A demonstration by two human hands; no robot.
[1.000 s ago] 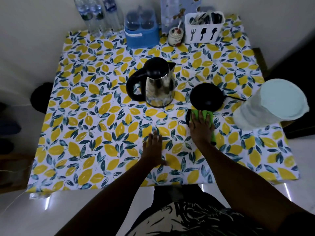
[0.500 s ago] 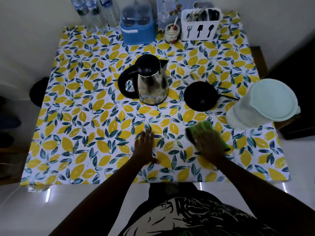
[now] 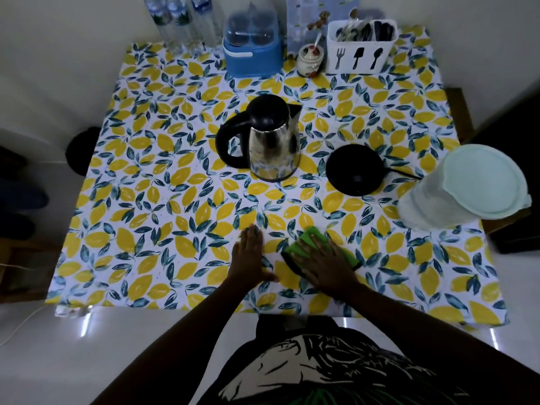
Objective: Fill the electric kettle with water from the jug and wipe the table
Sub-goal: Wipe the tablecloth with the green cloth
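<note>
A steel electric kettle (image 3: 271, 144) with black lid and handle stands mid-table, off its black round base (image 3: 355, 170), which lies to its right. A pale lidded jug (image 3: 467, 188) stands at the right edge. My right hand (image 3: 325, 263) presses flat on a green cloth (image 3: 309, 239) near the front of the table (image 3: 140, 238), which has a lemon-print cover. My left hand (image 3: 251, 252) lies flat on the cover just left of the cloth, fingers apart, holding nothing.
Along the back edge stand water bottles (image 3: 181, 21), a blue container (image 3: 252, 51), a small jar (image 3: 311, 59) and a white cutlery holder (image 3: 361, 46). The base's cord (image 3: 404, 173) runs right toward the jug. White floor lies in front of the table.
My right hand has dragged the green cloth from beside the kettle base toward the front edge and slightly left. The left hand stayed flat in place.
</note>
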